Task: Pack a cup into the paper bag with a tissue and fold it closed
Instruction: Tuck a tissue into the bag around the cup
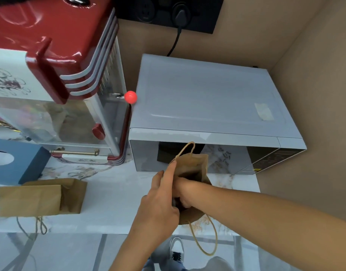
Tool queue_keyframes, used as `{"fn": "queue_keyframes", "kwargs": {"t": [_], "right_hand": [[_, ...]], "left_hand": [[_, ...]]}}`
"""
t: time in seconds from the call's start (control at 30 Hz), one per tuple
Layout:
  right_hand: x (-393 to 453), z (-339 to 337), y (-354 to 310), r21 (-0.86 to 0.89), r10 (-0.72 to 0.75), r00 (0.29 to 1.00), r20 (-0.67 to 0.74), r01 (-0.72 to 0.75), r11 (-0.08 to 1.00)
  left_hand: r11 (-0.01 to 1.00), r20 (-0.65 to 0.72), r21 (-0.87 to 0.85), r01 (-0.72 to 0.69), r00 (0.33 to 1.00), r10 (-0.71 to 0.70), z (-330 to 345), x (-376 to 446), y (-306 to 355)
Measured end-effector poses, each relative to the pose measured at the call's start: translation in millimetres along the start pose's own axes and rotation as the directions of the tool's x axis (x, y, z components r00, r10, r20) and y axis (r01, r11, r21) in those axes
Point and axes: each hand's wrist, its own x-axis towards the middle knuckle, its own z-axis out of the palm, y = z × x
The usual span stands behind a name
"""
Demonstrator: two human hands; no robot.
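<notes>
the white microwave (211, 98) fills the back of the marble-patterned desk (113, 192), with the red popcorn machine (56, 55) to its left and a blue tissue box (17, 159) at the far left edge. a second, flat brown bag (41, 198) lies on the desk in front of the tissue box, well apart from the work

the paper bag (193, 165) being packed stands open at the desk's front edge, just before the microwave door, one rope handle (186, 148) up at the back and the other hanging off the near side. the left hand (158, 202) pinches the bag's near rim, forefinger stretched along the left edge to keep the mouth spread. the right hand (185, 192) is sunk inside the mouth past the knuckles; whether its fingers are curled round a cup or a tissue cannot be told, since the bag wall hides them, and no cup shows anywhere

this looks like the loading step. to do it well, the left hand should keep the mouth wide and the bag upright while the right sets its load down flat on the bottom, not wedged against a side crease. the bag sits close to the desk edge, so a push toward the body could tip it off; pressing straight down seems safer. the top needs slack paper left above the contents for the fold
</notes>
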Motion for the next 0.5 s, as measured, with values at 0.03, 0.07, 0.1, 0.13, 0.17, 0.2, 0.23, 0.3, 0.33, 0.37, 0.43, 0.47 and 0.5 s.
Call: {"fn": "queue_keyframes", "kwargs": {"t": [0.03,0.07,0.1,0.13,0.17,0.2,0.23,0.3,0.33,0.37,0.43,0.47,0.5], "right_hand": [[0,4,-11,-0.095,0.029,0.997,0.069,-0.022,0.995],[5,8,-25,-0.033,0.027,0.993,0.116,-0.023,0.999],[8,9,-21,-0.070,-0.009,0.999,0.053,0.012,0.997],[10,6,-7,0.093,-0.013,1.000,0.006,0.013,0.996],[23,7,1,0.305,-0.022,0.991,-0.129,0.061,0.950],[28,3,9,0.490,0.038,0.970,-0.241,0.088,0.867],[33,-2,24,0.635,-0.084,0.987,-0.139,0.154,0.757],[41,-8,51,0.695,-0.255,0.951,-0.174,0.302,0.652],[45,-8,58,0.732,-0.260,0.953,-0.157,0.289,0.617],[50,-5,59,0.752,-0.273,0.953,-0.129,0.274,0.600],[62,-2,57,0.821,-0.289,0.957,-0.032,0.190,0.539],[65,1,56,0.819,-0.333,0.942,-0.037,0.219,0.531],[69,3,57,0.834,-0.349,0.936,-0.040,0.223,0.504]], "left_hand": [[1.000,-0.001,-0.001,0.002,1.000,-0.002,0,0,-1],[1.000,0.001,0.000,0.006,1.000,-0.006,-1,0,-2],[1.000,0.003,-0.001,0.007,1.000,-0.007,-1,1,-2],[1.000,0.004,-0.004,0.006,1.000,-0.006,-2,1,-2],[1.000,0.005,-0.007,0.003,1.000,-0.003,-2,1,-3],[1.000,0.006,-0.008,-0.001,1.000,0.001,-2,1,-3],[1.000,0.007,-0.007,-0.005,1.000,0.005,-2,1,-4],[1.000,0.009,-0.002,-0.013,1.000,0.013,-2,2,-5],[1.000,0.010,-0.001,-0.017,1.000,0.017,-1,1,-4],[1.000,0.012,-0.002,-0.019,1.000,0.019,-1,2,-4],[1.000,0.017,0.003,-0.023,1.000,0.023,0,1,-3],[1.000,0.019,0.007,-0.027,0.999,0.027,1,1,-3],[1.000,0.019,0.008,-0.030,0.999,0.030,1,1,-3]]}}
